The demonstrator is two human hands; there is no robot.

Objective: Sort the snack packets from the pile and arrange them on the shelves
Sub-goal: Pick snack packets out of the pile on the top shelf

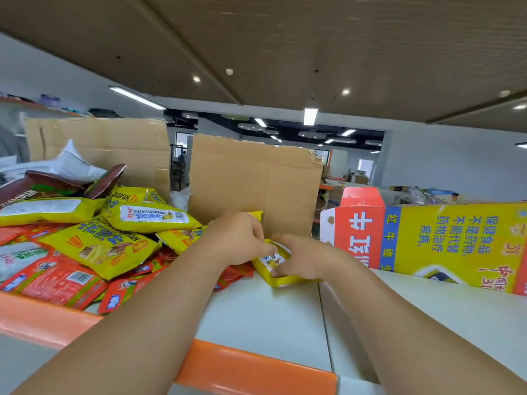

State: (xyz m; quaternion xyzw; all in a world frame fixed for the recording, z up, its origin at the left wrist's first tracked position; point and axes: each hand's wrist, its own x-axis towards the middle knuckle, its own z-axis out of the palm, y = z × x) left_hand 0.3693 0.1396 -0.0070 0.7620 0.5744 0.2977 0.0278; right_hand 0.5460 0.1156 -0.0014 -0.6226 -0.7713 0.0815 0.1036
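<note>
A yellow packet [281, 280] is located on the white shelf [256, 315], just right of the shelf's middle and close in front of an upright cardboard sheet [251, 181]. The packet is tilted, with its lower edge on the shelf surface and its printed label facing up.

The left grip [236, 238] is clenched on the packet's upper left edge, which is pinched between thumb and curled fingers. A yellow corner is seen above its knuckles; whether it belongs to the same packet cannot be told. The right grip [302, 258] is applied to the packet's right side, with the fingers curled over it and grasping it. Both forearms are extended over the orange front rail [256, 363].

The pile [99, 238] of snack packets, yellow on top and red beneath, is heaped on the left part of the shelf, just beside the left forearm. A red and yellow carton [442, 240] is laid on its side at the right, well apart from the pile and near the right grip.
</note>
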